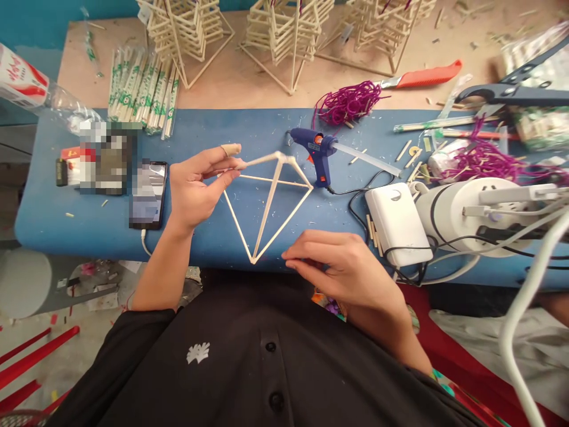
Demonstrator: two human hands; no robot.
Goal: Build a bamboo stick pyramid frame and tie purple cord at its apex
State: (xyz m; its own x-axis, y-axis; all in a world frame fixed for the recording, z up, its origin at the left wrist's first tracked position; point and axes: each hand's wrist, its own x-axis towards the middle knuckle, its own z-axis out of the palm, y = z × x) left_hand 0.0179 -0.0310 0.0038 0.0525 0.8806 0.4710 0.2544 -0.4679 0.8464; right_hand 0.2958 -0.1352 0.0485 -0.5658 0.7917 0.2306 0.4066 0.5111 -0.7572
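Observation:
A frame of pale thin sticks, joined into a pyramid-like shape, is held over the blue mat. My left hand pinches its left corner between thumb and fingers; a tan bandage wraps one finger. To the right of the frame's bottom tip is my right hand, its thumb and fingertips pressed together; whatever is between them, if anything, is too small to make out. A blue glue gun with a clear glue stick lies just beyond the frame's right corner.
Stacked stick structures stand along the back. Wrapped chopsticks and a phone lie left. Purple cord, a red-handled knife, a white box, a power strip and cables occupy the right.

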